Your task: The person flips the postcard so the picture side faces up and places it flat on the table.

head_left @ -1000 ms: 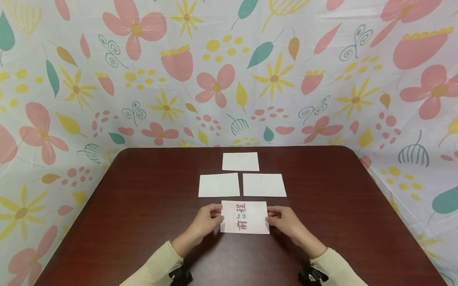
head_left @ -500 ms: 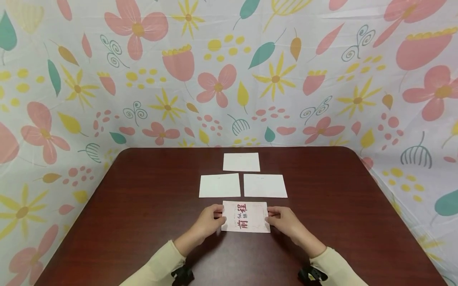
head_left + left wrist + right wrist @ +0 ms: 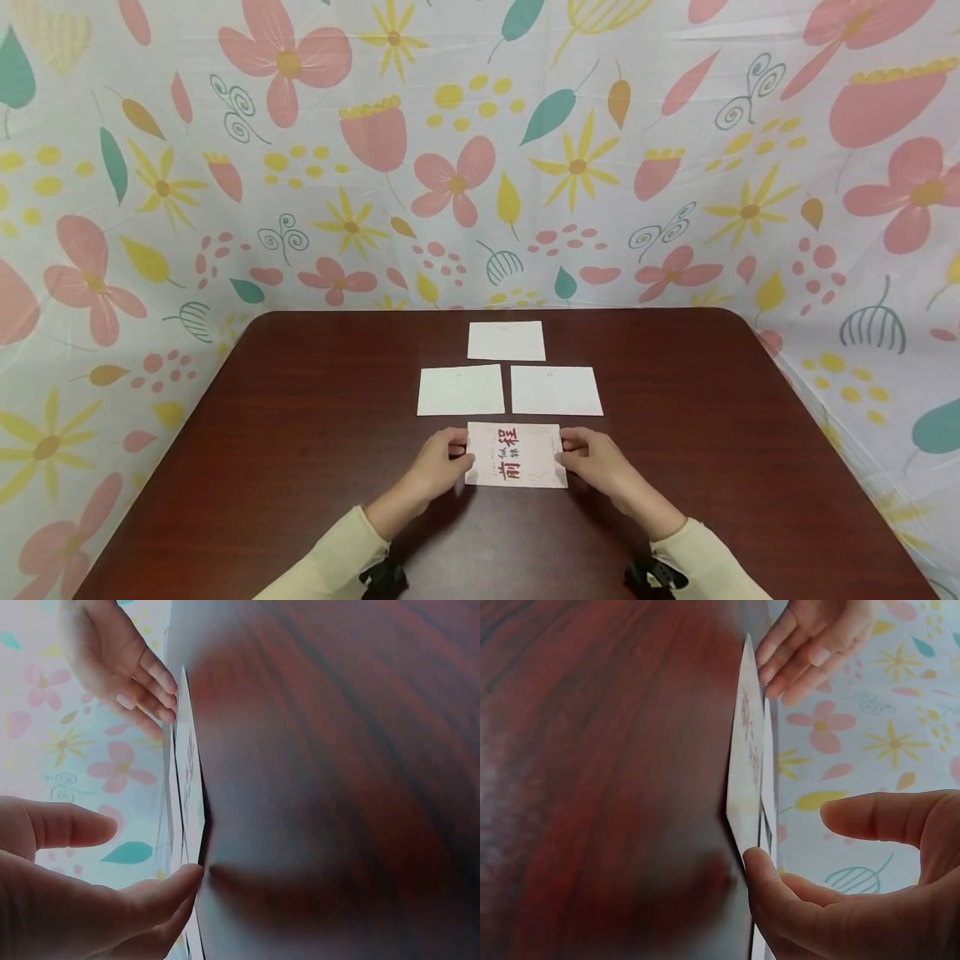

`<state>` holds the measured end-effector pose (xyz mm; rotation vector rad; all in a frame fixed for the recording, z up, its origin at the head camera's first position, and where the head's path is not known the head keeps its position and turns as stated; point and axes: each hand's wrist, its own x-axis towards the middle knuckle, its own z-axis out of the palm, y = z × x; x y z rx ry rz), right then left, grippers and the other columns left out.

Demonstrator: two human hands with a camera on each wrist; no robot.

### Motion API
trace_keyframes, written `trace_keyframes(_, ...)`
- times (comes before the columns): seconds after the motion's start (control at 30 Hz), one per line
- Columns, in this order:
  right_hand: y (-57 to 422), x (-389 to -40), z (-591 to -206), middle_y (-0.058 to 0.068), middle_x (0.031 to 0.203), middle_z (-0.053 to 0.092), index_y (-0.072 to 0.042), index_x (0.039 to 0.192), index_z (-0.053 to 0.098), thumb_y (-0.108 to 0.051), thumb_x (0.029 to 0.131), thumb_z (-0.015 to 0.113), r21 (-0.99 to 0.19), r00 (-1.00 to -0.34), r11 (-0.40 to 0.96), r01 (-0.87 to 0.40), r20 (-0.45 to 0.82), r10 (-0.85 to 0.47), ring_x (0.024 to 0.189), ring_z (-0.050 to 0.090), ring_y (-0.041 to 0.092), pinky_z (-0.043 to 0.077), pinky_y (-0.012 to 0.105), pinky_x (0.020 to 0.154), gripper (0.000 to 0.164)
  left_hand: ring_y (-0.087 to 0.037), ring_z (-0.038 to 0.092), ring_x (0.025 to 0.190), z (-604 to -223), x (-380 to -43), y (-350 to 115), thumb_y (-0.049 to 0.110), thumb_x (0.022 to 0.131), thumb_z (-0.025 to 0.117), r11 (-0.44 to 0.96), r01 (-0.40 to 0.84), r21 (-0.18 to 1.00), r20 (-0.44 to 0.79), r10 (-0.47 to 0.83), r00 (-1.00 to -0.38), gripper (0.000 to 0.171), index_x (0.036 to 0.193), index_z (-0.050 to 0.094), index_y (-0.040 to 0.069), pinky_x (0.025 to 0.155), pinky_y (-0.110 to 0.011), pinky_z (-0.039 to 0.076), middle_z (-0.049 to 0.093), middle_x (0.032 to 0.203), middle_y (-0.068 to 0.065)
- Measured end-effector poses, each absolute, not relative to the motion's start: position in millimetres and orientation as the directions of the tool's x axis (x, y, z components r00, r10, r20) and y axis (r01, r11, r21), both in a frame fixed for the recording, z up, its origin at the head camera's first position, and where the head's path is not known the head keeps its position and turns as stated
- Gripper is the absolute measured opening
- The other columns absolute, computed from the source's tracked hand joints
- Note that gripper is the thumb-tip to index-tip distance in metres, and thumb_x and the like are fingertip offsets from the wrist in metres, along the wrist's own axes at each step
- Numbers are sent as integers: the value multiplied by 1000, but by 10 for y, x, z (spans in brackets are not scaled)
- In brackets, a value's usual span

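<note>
A white card (image 3: 540,454) printed with red and dark characters lies on the table between the two hands, its writing turned sideways. The left hand (image 3: 435,462) has its fingertips at the card's left edge. On the opposite side, the right hand (image 3: 600,462) touches the right edge with its fingertips. In the left wrist view the thumb (image 3: 75,827) stands raised, apart from the fingers. A similar gap shows in the right wrist view, where the thumb (image 3: 877,817) stays off the card.
Beyond the printed card lie three blank white cards: one at the left (image 3: 461,390), one at the right (image 3: 557,391) and one farther back (image 3: 506,341). They rest on a dark reddish-brown table (image 3: 300,400). Behind it hangs a flower-patterned cloth (image 3: 480,242).
The printed card's near edge has come to sit very slightly farther from the person. Both hands stay at its two sides, and the blank cards lie as before.
</note>
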<state>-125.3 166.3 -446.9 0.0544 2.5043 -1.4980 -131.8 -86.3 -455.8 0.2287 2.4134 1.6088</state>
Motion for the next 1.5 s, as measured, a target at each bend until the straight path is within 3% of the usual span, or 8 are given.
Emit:
trace_keyframes(0.33,1634,-1406,-4397,22,114,61,9,127,54,-7,90,63,-879,-982,468,95,-160,-100,103,60,31,52,40,83,41,-40,55,109,-4494,-1508,-1005,1,89,59,369,0,929,-68,170,-983,41,127,50,-15,91,-47,49,58,117,-27)
trace_keyframes(0.57,1496,-1693,-4361,28,133,51,8,136,47,-9,94,56,-941,-976,335,58,-124,-181,118,55,36,46,47,97,46,-41,45,123,-4466,-1737,-1157,4,92,53,351,-101,931,-119,31,-992,46,135,45,-10,99,-50,43,47,135,-28)
trace_keyframes(0.8,1264,-1957,-4370,25,144,41,7,142,38,-13,99,50,-963,-960,226,146,-193,-202,133,40,38,34,50,108,50,-44,29,136,-4482,-1898,-1259,6,92,49,311,-204,928,-215,1,-977,55,143,32,-10,108,-54,31,31,147,-30)
trace_keyframes(1.03,1093,-2157,-4393,26,153,23,10,146,24,-19,104,38,-964,-932,76,254,-265,-248,141,24,39,24,43,115,54,-44,27,137,-4518,-2010,-1289,9,94,46,275,-265,924,-270,-17,-963,58,145,26,-9,110,-54,27,30,147,-30)
trace_keyframes(1.5,955,-2250,-4459,29,153,19,13,146,18,-27,103,40,-936,-903,87,341,-351,-248,141,23,40,27,43,113,63,-44,32,134,-4528,-2051,-1264,5,91,44,243,-260,934,-263,-22,-965,58,144,26,-12,110,-53,28,33,144,-33)
